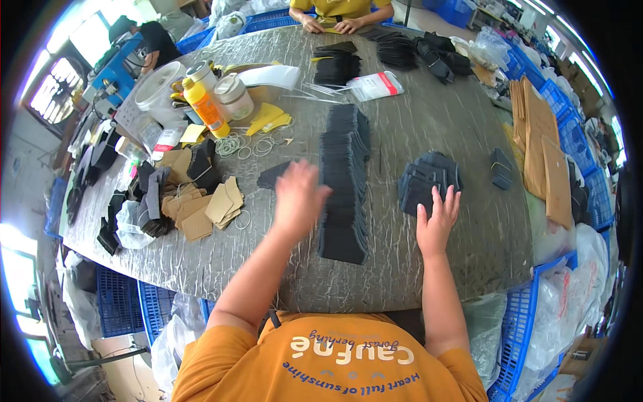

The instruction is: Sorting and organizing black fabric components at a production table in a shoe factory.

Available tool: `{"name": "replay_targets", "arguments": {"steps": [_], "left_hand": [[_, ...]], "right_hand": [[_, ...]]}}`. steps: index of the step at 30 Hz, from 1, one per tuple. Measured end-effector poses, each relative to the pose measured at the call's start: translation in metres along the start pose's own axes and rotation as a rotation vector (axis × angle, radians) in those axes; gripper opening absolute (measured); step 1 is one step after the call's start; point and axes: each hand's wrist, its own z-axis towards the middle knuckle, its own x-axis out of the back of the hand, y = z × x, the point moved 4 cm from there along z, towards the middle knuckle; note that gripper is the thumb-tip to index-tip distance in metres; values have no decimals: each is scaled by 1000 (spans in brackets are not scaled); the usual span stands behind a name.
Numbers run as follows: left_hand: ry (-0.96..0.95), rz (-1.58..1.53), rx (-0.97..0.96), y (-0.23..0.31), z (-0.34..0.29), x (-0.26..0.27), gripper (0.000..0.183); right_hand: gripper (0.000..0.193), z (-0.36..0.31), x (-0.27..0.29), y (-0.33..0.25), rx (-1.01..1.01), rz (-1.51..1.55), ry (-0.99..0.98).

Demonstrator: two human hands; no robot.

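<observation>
A long row of overlapping dark fabric pieces [343, 181] runs down the middle of the table. Just left of it is my left hand [299, 199], smeared by motion, so its grip does not show. A single dark piece [273, 175] lies beside that hand, partly covered by it. To the right of the row, my right hand [438, 218] has its fingers spread, the tips at the near edge of a fanned pile of dark blue-grey pieces [429, 175]. A small banded bundle of dark pieces [501, 169] lies farther right.
At the left are tan card pieces [226, 202], dark scraps [153, 194], rubber bands [233, 145], a yellow bottle [204, 107] and a clear jar [233, 96]. Dark stacks [337, 65] stand at the far side near another person's hands [331, 25]. Brown paper [536, 134] edges the right.
</observation>
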Motion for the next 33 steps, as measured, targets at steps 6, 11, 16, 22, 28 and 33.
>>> {"name": "replay_targets", "arguments": {"steps": [6,11,16,22,28,33], "left_hand": [[-302,191,223,-83,40,33,58],[-336,-73,294,-76,22,27,42],[-424,-1151,353,6,-52,22,28],[14,-1016,-27,48,-70,30,50],[-215,-1786,244,35,-66,17,24],[-180,-1347,70,44,-73,12,58]], "right_hand": [[36,-8,10,-87,208,362,-48],[31,-27,2,-143,246,744,-302],[29,-30,-2,-164,64,954,-368],[24,-39,15,-178,175,663,-373],[27,-31,33,-161,-41,1233,-597],[7,-29,41,-159,-105,1028,-568]]}}
